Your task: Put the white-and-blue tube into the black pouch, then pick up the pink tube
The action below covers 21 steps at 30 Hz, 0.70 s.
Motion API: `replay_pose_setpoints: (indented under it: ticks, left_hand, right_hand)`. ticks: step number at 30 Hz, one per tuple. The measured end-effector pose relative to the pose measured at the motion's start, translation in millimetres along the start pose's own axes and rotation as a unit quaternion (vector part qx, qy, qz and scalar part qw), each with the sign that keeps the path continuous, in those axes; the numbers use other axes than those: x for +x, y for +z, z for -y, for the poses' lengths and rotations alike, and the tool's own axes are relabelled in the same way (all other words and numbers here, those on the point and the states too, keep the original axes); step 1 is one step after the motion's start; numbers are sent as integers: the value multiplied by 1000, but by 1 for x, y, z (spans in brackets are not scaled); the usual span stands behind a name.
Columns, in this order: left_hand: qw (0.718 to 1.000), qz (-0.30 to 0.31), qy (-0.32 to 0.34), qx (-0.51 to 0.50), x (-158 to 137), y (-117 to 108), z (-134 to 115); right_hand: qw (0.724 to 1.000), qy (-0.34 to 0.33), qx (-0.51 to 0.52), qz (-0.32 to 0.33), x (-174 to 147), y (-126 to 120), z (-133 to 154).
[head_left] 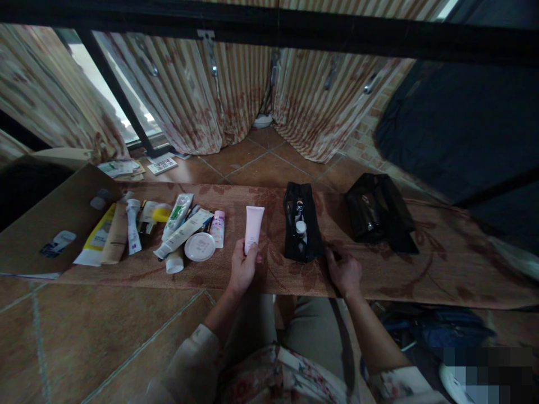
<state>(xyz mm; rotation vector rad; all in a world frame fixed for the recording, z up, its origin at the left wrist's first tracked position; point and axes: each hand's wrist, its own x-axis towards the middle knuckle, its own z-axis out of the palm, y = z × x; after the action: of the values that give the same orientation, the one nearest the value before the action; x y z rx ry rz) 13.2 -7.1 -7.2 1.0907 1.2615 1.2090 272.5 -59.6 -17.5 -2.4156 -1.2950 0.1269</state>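
In my left hand (243,266) a pale pink squeeze tube (253,224) stands upright, its lower end wrapped by my fingers. To its right lies a black zip pouch (290,247), unzipped along the top, with a white round cap and small shiny items showing inside. My right hand (345,272) rests on the cloth with curled fingers, their tips at the pouch's lower right corner. Left of the tube is a pile of toiletries, including a white round-lidded jar (199,247), a small pink bottle (218,229) and a long white tube (185,233).
A patterned brown cloth (442,269) covers the low bench. A cardboard box (80,207) stands at the left end, beside a yellow tube (99,233). A second black pouch (374,207) sits at the right. Striped curtains (236,95) hang beyond, behind a dark bar (252,25).
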Motion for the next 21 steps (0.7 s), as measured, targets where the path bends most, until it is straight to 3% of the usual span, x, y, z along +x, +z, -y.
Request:
replay_pose_setpoints:
  ticks: [21]
  left_hand:
    - [998,-10,-45,-52,-1,-2,-1]
  right_hand:
    - [1000,2,4,6,-1,-1,2]
